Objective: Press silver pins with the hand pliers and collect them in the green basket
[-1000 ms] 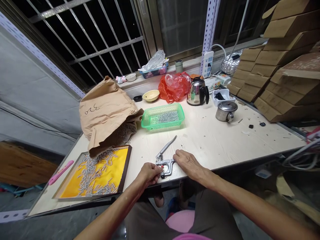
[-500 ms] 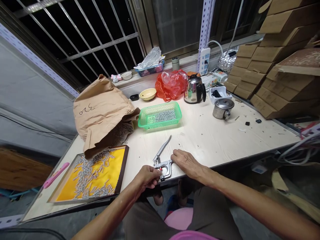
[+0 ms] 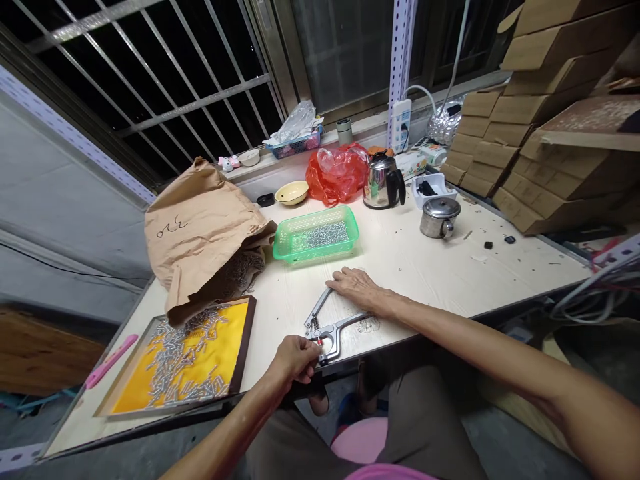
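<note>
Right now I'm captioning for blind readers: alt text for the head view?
A person's right hand touches one handle of pliers on a table; the left hand is at their front. Small metal pieces lie in a green basket and a tray.

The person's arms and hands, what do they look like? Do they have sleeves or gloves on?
Both the left arm and right arm are slim and bare, with no sleeve showing in the picture. The left grip and right grip are ordinary human hands with no gloves. I see no watch or bracelet. Rings would be too small to tell.
</note>
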A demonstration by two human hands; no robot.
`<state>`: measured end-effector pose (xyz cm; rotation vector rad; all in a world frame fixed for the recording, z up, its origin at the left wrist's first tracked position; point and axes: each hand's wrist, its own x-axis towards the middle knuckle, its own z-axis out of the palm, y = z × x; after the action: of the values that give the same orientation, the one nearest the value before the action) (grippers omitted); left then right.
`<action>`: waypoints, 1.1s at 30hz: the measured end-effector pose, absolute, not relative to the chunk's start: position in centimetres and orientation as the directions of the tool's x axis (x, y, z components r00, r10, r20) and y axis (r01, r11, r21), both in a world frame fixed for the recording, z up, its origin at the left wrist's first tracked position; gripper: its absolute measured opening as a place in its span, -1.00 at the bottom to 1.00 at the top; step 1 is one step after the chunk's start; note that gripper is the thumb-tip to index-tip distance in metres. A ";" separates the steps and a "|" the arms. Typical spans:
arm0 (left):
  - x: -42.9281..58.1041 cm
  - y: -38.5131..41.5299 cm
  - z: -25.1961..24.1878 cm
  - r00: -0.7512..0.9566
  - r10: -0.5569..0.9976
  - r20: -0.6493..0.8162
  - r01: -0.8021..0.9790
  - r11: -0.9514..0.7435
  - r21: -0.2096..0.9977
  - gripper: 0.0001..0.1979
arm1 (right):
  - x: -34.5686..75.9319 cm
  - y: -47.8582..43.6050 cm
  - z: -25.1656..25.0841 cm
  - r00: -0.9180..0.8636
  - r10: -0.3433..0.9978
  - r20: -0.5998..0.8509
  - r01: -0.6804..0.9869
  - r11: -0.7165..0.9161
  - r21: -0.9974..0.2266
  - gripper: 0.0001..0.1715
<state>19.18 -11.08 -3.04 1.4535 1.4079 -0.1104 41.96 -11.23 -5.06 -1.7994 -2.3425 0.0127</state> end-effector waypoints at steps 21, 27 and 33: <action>19.4 -11.5 -2.6 0.289 0.678 -0.676 0.759 0.268 0.593 -0.67 | 42.8 -8.0 -5.2 -0.509 0.846 0.158 0.860 0.507 0.059 -0.80; 19.3 -11.7 -2.9 0.291 0.694 -0.658 0.752 0.259 0.606 -0.65 | 42.7 -8.1 -5.7 -0.470 0.870 0.150 0.882 0.469 0.043 -0.82; 19.4 -11.0 -3.2 0.265 0.672 -0.691 0.805 0.240 0.542 -0.65 | 42.8 -8.4 -4.6 -0.503 0.854 0.133 0.864 0.499 0.061 -0.82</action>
<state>19.43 -11.01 -3.21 1.4775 1.4531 -0.1581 42.80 -8.37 -4.58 -1.5200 -2.6452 -0.1832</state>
